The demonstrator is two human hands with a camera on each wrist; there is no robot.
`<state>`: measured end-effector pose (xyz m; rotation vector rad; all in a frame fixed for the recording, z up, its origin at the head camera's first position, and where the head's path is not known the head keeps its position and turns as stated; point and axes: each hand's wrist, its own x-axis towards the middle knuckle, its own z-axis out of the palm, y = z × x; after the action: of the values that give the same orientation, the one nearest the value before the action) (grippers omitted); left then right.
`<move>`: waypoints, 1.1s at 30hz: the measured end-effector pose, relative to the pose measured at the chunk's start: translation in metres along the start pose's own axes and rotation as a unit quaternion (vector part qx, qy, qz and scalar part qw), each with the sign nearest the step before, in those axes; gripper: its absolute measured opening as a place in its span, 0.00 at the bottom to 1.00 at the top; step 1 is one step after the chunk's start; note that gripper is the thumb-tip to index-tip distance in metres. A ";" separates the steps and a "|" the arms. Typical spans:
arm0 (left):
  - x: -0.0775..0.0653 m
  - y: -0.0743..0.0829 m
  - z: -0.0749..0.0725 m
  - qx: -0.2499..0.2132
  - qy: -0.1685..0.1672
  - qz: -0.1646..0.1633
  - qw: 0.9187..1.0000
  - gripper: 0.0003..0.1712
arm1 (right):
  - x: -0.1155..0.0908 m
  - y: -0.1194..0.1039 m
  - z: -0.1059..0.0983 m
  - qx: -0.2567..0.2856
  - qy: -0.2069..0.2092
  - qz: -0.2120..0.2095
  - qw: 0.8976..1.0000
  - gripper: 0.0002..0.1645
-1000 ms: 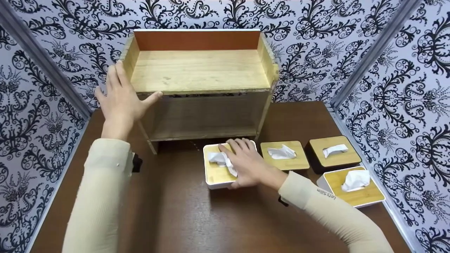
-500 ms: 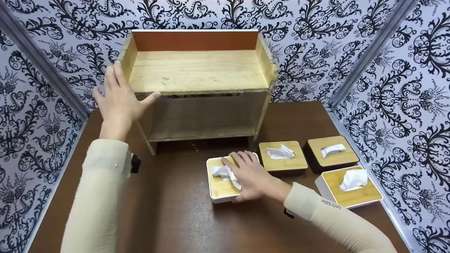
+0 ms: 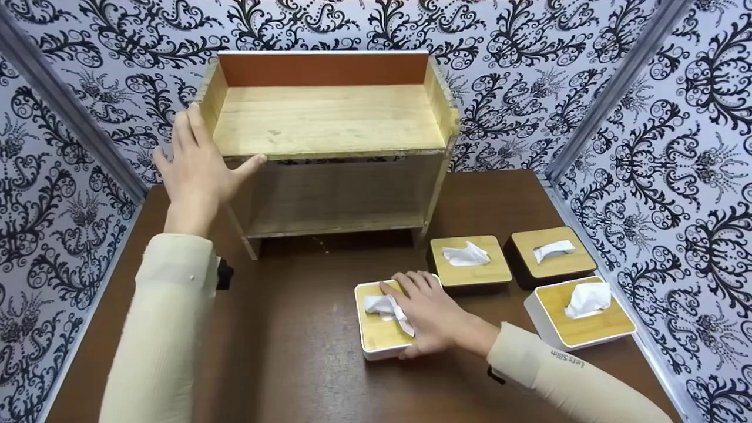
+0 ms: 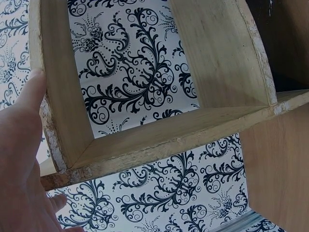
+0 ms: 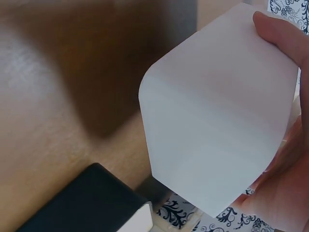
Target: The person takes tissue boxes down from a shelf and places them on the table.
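My right hand grips a white tissue box with a wooden lid, its fingers over the far edge and thumb at the near side. A white tissue sticks out of the lid's slot. In the right wrist view, the white box seems raised from the tabletop, with a shadow beside it. My left hand rests spread on the left upper corner of a wooden shelf unit. Its thumb lies at the front edge, as the left wrist view also shows on the shelf frame.
To the right stand two dark tissue boxes with wooden lids, one nearer and one farther right. A white tissue box sits in front of them. Patterned walls border the brown table.
My right hand has drawn the tissue box away from the shelf unit, toward me and slightly right. My left hand stays at the shelf's corner.
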<state>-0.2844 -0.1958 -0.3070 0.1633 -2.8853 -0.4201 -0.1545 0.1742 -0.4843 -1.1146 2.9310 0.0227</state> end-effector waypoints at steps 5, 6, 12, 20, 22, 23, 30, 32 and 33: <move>0.000 0.000 0.000 0.000 0.001 0.001 1.000 0.78 | -0.008 0.000 0.001 0.012 -0.015 0.005 1.000 0.78; 0.000 0.000 0.000 0.000 0.000 0.000 1.000 0.78 | -0.010 0.001 0.001 0.014 -0.018 0.007 1.000 0.78; 0.000 -0.001 0.001 0.004 -0.005 -0.003 1.000 0.78 | -0.021 0.006 0.002 0.020 -0.025 0.005 0.999 0.78; 0.001 0.000 0.000 0.007 -0.003 -0.002 1.000 0.78 | -0.037 0.019 0.005 0.026 -0.007 -0.005 1.000 0.77; 0.001 0.000 0.000 0.005 -0.002 -0.002 1.000 0.78 | -0.041 0.022 0.006 0.028 -0.005 -0.004 1.000 0.77; 0.001 0.000 0.000 0.004 -0.003 -0.002 1.000 0.78 | -0.043 0.023 0.006 0.028 -0.005 -0.004 1.000 0.77; 0.000 0.001 -0.001 -0.002 -0.008 -0.001 1.000 0.78 | -0.056 0.035 0.011 0.016 -0.009 -0.003 1.000 0.76; 0.000 0.000 -0.002 -0.003 -0.008 -0.001 1.000 0.77 | -0.059 0.039 0.012 0.020 -0.008 -0.003 1.000 0.76; 0.000 0.000 -0.002 -0.004 -0.008 -0.001 1.000 0.77 | -0.061 0.041 0.012 0.022 -0.008 -0.002 1.000 0.76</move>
<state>-0.2838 -0.1962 -0.3054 0.1609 -2.8993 -0.4357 -0.1360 0.2458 -0.4951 -1.1100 2.8999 -0.0336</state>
